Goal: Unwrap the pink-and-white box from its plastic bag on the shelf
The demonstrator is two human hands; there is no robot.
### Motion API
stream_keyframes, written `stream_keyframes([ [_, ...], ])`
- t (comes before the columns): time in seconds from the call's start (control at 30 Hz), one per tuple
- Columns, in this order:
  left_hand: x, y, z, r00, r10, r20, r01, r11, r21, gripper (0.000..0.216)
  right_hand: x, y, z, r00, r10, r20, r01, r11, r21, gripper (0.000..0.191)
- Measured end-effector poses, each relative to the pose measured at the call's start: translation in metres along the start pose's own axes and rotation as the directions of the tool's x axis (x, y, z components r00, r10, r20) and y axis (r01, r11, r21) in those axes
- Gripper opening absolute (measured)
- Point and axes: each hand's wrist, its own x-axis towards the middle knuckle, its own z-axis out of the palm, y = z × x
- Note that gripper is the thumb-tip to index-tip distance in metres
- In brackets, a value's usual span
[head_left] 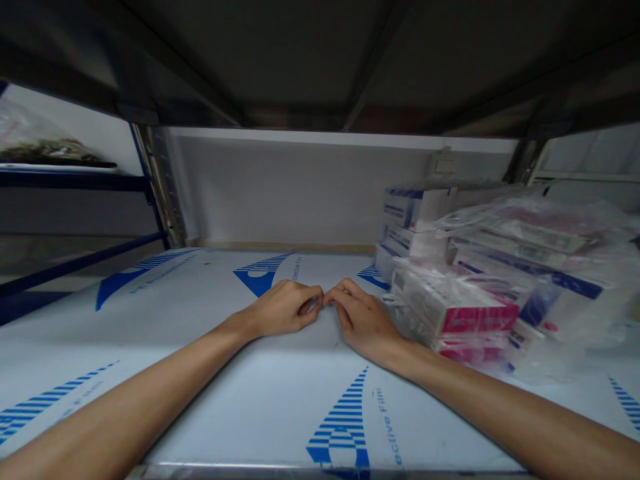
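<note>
Both hands meet above the middle of a shelf board (225,393) covered in pale protective film with blue printing. My left hand (286,307) is closed, its thumb and fingertips pinched together. My right hand (364,320) faces it in a similar pinch, fingertips close to the left ones. Whatever is between the fingertips, if anything, is too small to make out. Just right of my right hand lie white-and-pink boxes (450,300) in clear plastic wrap.
White-and-blue boxes (405,210) are stacked at the back right, beside more boxes in loose clear plastic (545,267). A dark upper shelf (300,60) hangs low overhead. Metal posts (159,187) stand at the back corners, before a pale wall (290,193).
</note>
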Motion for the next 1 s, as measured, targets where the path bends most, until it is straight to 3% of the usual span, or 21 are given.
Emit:
stream_keyframes([
  [0.17,-0.001,-0.001,0.000,1.000,0.006,-0.006,-0.006,1.000,-0.002,0.014,0.000,-0.002,-0.001,0.996,-0.002,0.086,0.012,0.993,-0.119,0.028],
  [0.3,-0.002,-0.004,0.001,1.000,0.019,-0.018,-0.018,0.998,0.063,0.011,0.001,-0.010,-0.013,0.988,-0.095,0.120,0.116,0.976,-0.183,0.025],
  [0.4,-0.002,-0.003,0.000,1.000,0.024,-0.010,-0.023,0.993,0.114,0.011,0.003,-0.017,-0.039,0.993,-0.107,0.044,0.113,0.979,-0.171,0.022],
  [0.5,-0.001,0.001,-0.002,0.999,0.039,0.014,-0.040,0.989,0.145,0.013,0.000,-0.018,-0.077,0.991,0.034,-0.133,-0.064,0.970,-0.234,0.020],
  [0.6,0.001,0.005,-0.004,0.998,0.045,0.043,-0.051,0.986,0.158,0.014,-0.012,-0.006,-0.111,0.957,0.157,-0.243,-0.264,0.818,-0.511,0.025],
  [0.7,0.002,0.007,-0.006,0.998,0.047,0.052,-0.054,0.989,0.139,0.016,-0.030,0.012,-0.129,0.957,0.219,-0.190,-0.287,0.628,-0.723,0.031],
  [0.77,0.002,0.007,-0.006,0.998,0.051,0.046,-0.057,0.990,0.130,0.017,-0.038,0.023,-0.133,0.950,0.277,-0.146,-0.283,0.558,-0.780,0.035],
  [0.87,0.001,0.005,-0.005,0.997,0.067,0.032,-0.071,0.989,0.131,0.017,-0.039,0.034,-0.135,0.935,0.332,-0.121,-0.303,0.577,-0.758,0.029],
  [1.0,0.000,0.002,-0.004,0.995,0.085,0.043,-0.091,0.984,0.155,0.017,-0.022,0.037,-0.140,0.924,0.369,-0.095,-0.351,0.728,-0.589,0.017],
])
